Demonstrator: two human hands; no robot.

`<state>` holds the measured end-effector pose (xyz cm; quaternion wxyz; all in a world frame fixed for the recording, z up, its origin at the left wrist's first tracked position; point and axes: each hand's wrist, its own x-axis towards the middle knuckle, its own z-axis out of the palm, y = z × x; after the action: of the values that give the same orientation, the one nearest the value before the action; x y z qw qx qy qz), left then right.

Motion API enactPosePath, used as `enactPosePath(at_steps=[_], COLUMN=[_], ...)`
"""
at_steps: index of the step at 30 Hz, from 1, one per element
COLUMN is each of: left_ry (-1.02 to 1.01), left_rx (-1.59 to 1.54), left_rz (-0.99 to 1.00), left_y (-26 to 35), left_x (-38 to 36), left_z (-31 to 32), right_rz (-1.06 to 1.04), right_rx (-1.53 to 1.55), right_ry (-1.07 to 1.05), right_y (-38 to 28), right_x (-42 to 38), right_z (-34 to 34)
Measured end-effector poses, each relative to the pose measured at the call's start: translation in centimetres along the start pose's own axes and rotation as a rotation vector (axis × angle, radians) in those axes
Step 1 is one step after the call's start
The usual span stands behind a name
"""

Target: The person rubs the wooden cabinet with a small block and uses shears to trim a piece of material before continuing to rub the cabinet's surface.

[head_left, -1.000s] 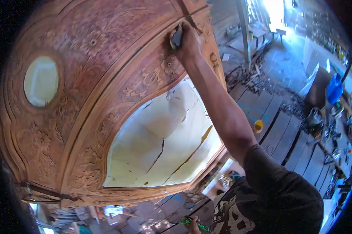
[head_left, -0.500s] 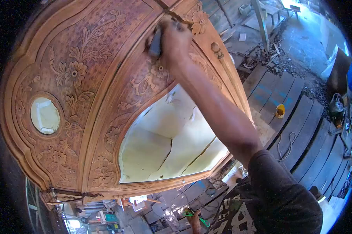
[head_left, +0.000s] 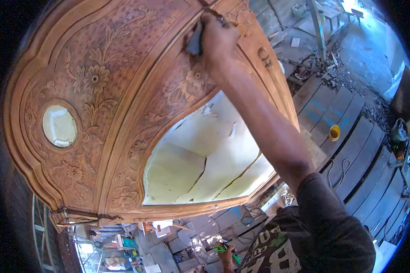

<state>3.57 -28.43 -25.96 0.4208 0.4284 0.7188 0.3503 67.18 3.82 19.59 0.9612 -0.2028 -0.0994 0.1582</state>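
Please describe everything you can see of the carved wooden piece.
The carved wooden piece is reddish-brown, apparently unvarnished, with flowers and leaves in relief and a scalloped, moulded edge. Its small oval opening and larger curved opening show pale surfaces, the larger marked by dark jagged lines. It appears slanted; its support is unclear. The right hand holds a dark object against its upper part.

Yellow cup [head_left: 334,133] on wooden planks [head_left: 360,139]

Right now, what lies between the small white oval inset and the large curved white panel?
Carved brown wood with raised flowers and a long wooden molding; the head view shows this.
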Motion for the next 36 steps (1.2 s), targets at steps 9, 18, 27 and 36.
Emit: enactPosePath(at_steps=[9,18,27,36], left_ry=[-0.076,0.286,0.157,0.112], left_rx=[-0.005,-0.23,-0.298,-0.284], left_rz=[-0.004,-0.001,-0.017,0.151], left_y=[7.3,-0.9,5.7,8.9], left_x=[-2.7,-4.7,-4.6,-4.2], left_z=[3.5,6.8,8.9,10.9], right_rz=[0.617,1.309,1.495,1.501], right_rx=[-0.491,-0.871,-0.742,-0.64], right_ry=[-0.815,-0.419,-0.377,-0.661], right_y=[-2.9,0.5,0.9,1.6], right_x=[-15.8,-26.0,-24.4,-26.8], right_z=[-13.3,-45.4,-50.6,-42.9])
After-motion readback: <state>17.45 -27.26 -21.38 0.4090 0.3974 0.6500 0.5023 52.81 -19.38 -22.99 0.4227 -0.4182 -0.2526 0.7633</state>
